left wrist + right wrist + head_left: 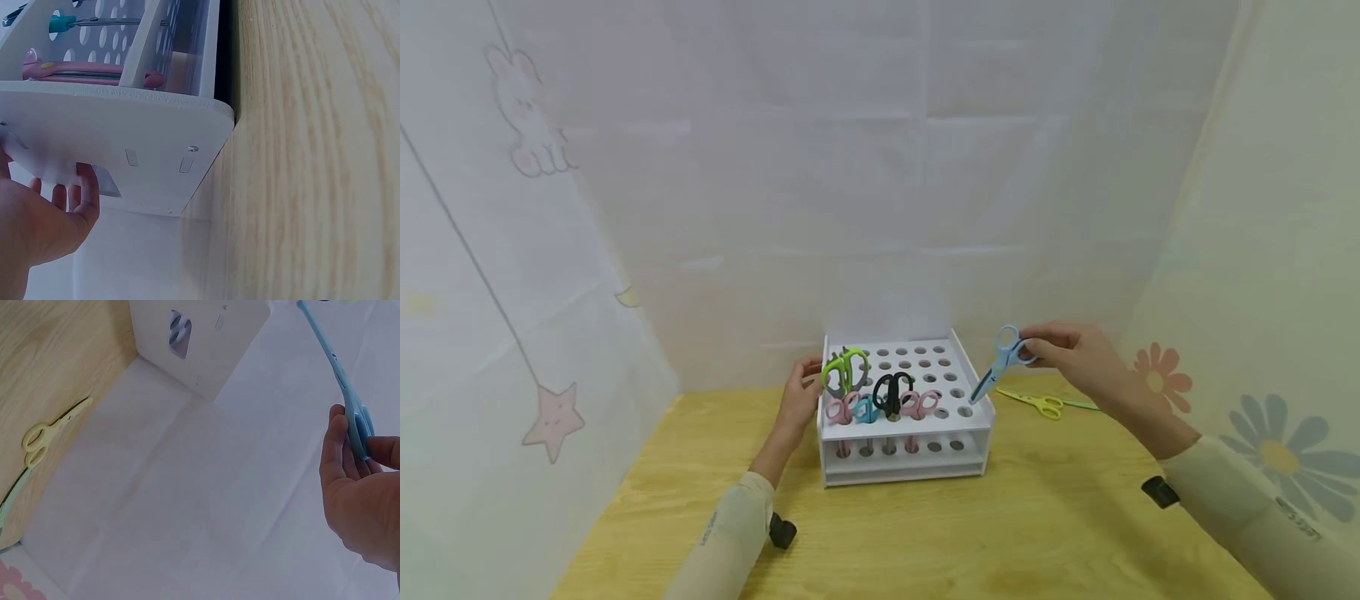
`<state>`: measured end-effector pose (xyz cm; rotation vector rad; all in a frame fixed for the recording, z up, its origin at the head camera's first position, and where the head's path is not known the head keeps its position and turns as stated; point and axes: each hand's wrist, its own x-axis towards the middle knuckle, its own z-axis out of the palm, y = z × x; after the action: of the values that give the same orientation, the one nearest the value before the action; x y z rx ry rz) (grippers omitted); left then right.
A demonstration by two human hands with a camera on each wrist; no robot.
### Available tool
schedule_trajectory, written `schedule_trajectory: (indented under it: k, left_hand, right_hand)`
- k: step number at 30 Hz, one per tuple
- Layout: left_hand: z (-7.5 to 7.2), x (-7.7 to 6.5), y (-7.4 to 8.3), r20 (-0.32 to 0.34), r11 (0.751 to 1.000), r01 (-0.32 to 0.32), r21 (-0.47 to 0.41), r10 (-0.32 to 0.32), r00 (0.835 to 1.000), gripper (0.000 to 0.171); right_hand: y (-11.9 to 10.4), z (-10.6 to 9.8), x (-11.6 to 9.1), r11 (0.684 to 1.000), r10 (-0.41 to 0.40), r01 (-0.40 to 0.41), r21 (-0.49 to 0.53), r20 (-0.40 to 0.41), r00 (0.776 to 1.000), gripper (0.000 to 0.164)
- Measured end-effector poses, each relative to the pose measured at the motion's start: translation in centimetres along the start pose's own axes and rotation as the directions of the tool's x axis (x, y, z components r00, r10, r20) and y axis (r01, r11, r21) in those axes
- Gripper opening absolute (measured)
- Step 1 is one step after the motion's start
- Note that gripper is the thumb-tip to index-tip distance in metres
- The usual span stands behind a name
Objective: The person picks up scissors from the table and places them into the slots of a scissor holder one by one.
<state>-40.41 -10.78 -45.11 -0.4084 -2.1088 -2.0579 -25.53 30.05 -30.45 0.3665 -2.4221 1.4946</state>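
Note:
My right hand pinches light blue scissors by their handle loops, blades slanting down to the left. In the head view the blade tips overlap a hole near the front right corner of the white rack. My left hand grips the rack's left side panel, with curled fingers at the cut-out slot. Along the rack's left and front, green scissors, pink scissors, teal scissors, black scissors and a second pink pair stand in holes, handles up.
Yellow scissors lie on the wooden table right of the rack, with a light green pair beside them. A pale patterned cloth hangs behind and at both sides.

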Motion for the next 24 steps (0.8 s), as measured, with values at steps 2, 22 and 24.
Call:
schedule_trajectory:
  k: [2, 22, 24]
  left_hand:
    - [-0.2, -0.1, -0.1, 0.002, 1.0, 0.012, -0.014, -0.012, 1.0, 0.044]
    - [0.0, -0.4, 0.4, -0.024, 1.0, 0.011, 0.012, -0.011, 1.0, 0.048]
    - [-0.1, -0.4, 0.3, -0.023, 1.0, 0.011, 0.017, -0.011, 1.0, 0.047]
  right_hand:
    - [0.0, 0.8, 0.1, 0.999, 0.014, -0.014, 0.029, 0.025, 1.0, 0.036]
    - [1.4, 5.3, 0.2, 0.991, -0.098, 0.111, -0.071, 0.169, 0.981, 0.029]
    - [1.6, 5.6, 0.3, 0.987, -0.113, 0.132, -0.095, 0.186, 0.976, 0.029]
